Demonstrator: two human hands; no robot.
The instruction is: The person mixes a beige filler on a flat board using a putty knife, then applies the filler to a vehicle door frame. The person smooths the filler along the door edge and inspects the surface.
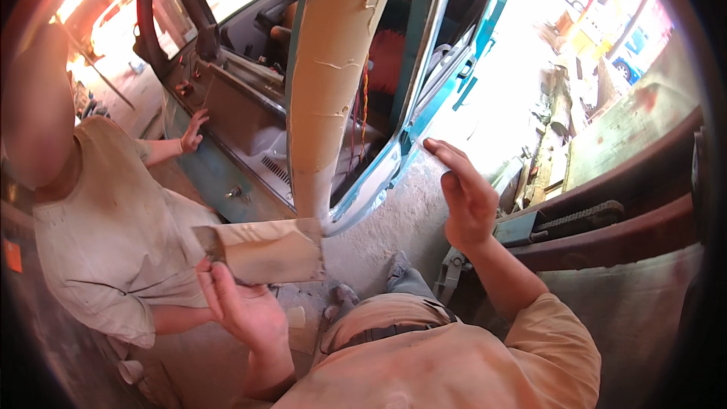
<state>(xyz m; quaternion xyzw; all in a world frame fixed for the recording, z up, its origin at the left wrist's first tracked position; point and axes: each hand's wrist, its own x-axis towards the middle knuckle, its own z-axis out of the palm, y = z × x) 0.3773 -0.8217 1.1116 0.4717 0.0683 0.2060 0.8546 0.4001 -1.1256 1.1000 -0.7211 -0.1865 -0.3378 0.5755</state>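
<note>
My left hand [246, 309] grips the left end of a flat rectangular board [307, 254]. Beige paste, thick like body filler, is spread over its face. Just above the board stands a broad vehicle pillar [326, 83] coated in the same beige, with ridges and smears on it. My right hand [468, 201] is raised to the right of the pillar's foot. Its fingers are stretched out and I see nothing in them. Beyond its fingertips runs the teal door frame [390, 163], which the hand appears not to touch.
At the left, another person in a pale shirt [113, 227] stands close, one hand [195, 132] resting by the teal vehicle door [219, 174]. Loose red and yellow wires [366, 106] hang behind the pillar. On the right are a rusty metal beam [606, 238] with a chain and piled scrap [556, 121].
</note>
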